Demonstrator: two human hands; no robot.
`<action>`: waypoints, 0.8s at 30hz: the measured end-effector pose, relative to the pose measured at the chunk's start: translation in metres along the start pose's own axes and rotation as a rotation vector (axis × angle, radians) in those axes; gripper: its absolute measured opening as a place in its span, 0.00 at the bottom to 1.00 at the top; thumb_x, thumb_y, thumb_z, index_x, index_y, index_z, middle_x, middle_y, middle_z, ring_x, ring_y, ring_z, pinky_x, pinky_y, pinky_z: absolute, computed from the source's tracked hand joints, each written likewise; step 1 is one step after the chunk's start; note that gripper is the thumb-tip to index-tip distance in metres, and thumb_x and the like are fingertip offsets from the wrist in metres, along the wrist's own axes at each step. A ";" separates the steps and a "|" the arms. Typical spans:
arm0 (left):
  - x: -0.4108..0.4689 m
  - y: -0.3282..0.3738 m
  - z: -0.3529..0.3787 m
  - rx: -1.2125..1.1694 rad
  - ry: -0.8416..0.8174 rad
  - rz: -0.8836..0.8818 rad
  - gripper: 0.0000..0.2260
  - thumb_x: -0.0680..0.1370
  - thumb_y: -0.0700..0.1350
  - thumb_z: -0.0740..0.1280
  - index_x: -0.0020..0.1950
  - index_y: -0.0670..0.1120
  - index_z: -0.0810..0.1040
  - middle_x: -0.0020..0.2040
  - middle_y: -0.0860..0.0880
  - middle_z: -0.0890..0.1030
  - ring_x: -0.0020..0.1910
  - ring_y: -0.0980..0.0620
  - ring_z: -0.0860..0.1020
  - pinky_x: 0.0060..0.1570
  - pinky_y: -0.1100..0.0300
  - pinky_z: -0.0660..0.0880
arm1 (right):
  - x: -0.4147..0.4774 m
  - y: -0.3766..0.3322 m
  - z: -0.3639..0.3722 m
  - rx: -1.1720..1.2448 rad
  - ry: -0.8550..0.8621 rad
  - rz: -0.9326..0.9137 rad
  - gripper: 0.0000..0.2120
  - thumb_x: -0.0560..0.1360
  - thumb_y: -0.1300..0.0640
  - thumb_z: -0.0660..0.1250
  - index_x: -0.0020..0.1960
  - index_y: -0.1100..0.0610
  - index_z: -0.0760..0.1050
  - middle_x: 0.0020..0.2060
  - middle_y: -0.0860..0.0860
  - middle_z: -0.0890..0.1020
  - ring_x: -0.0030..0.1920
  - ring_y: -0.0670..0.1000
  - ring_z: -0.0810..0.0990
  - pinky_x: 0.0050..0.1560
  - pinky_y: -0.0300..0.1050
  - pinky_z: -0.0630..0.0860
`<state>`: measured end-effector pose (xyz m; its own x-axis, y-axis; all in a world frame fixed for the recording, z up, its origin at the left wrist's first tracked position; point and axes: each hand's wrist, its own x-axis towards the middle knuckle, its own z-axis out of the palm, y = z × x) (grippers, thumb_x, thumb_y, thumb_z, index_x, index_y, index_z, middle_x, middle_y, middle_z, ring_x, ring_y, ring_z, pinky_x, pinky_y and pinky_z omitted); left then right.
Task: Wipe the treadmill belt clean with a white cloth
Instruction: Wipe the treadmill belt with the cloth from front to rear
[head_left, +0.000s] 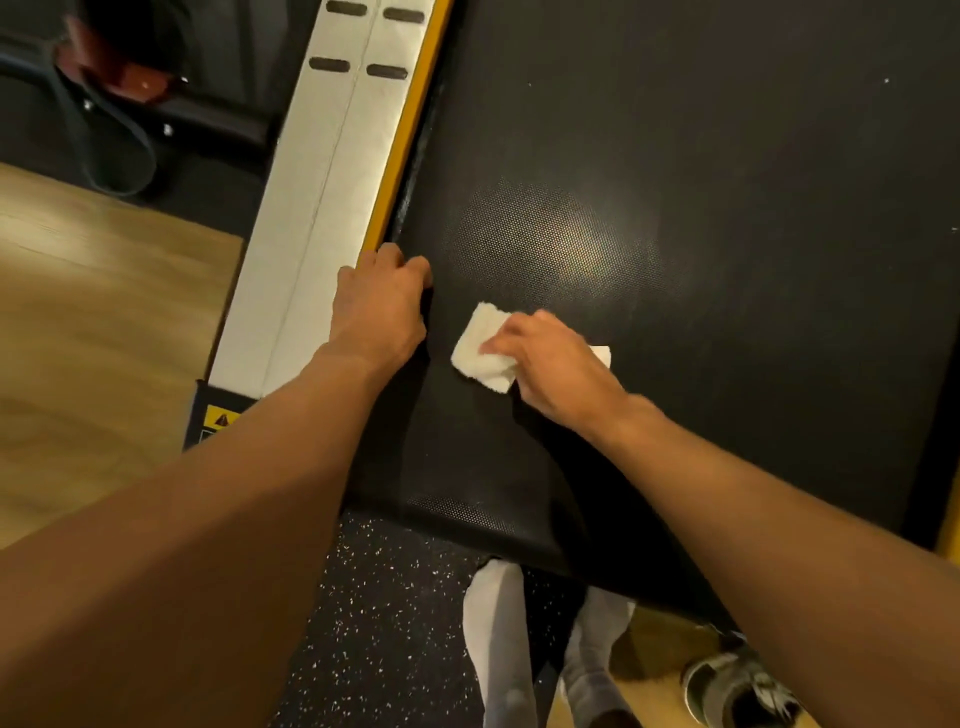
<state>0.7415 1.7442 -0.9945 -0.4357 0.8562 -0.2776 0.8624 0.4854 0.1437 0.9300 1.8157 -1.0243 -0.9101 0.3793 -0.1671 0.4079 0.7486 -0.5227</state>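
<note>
While the head view looks straight down, the treadmill belt (701, 234) fills the middle and right of the picture, black and finely dimpled, with one pale patch of glare just beyond the hands. One white cloth (480, 353) lies on the belt near its left edge, folded into a thick pad, and the right hand (550, 364) sits on top of it, fingers bent over the pad and pressing it down; cloth shows on both sides of that hand. Just to the left, the left hand (382, 306) is hooked on the inner edge of the side rail (322, 171), fingers curled down over the yellow strip (410, 135) where rail meets belt, apart from the cloth. Two hands, then, and two bare forearms: the left one crosses the rail's near end, the right one covers part of the belt's near right. Four dark slots (330, 65) count up on the pale rail at the far end, in two pairs. One yellow warning sticker (221, 418) peeks out beside the left forearm. Wooden floor (93, 322) lies left of the rail, speckled rubber floor (384, 623) sits below the belt's near end. Two white trouser legs (498, 639) and one grey shoe (737, 686) show at the bottom. Far left, a dark loop of strap (127, 156) hangs by something reddish, too blurred to name.
</note>
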 end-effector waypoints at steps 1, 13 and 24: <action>0.000 -0.004 -0.001 0.058 0.027 0.023 0.17 0.75 0.39 0.69 0.63 0.45 0.74 0.63 0.41 0.72 0.61 0.40 0.70 0.59 0.47 0.69 | 0.009 0.004 -0.005 0.005 0.049 0.012 0.20 0.67 0.67 0.62 0.56 0.56 0.81 0.49 0.57 0.80 0.47 0.62 0.77 0.47 0.53 0.76; 0.006 -0.031 0.016 -0.052 0.184 0.146 0.21 0.73 0.36 0.68 0.66 0.41 0.72 0.66 0.39 0.71 0.61 0.38 0.72 0.57 0.46 0.74 | 0.048 -0.001 0.010 -0.155 0.213 0.005 0.16 0.69 0.69 0.64 0.54 0.60 0.79 0.49 0.58 0.79 0.46 0.61 0.74 0.45 0.54 0.73; 0.002 -0.062 0.039 0.107 0.165 0.307 0.27 0.75 0.41 0.66 0.73 0.38 0.65 0.71 0.37 0.69 0.74 0.40 0.61 0.71 0.49 0.59 | 0.054 -0.004 0.032 -0.205 0.287 -0.070 0.24 0.69 0.65 0.56 0.63 0.58 0.77 0.63 0.53 0.78 0.62 0.54 0.78 0.57 0.48 0.63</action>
<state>0.6971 1.7091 -1.0414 -0.1801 0.9805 -0.0785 0.9778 0.1872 0.0943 0.8766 1.8158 -1.0575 -0.8908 0.4382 0.1200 0.3776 0.8610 -0.3408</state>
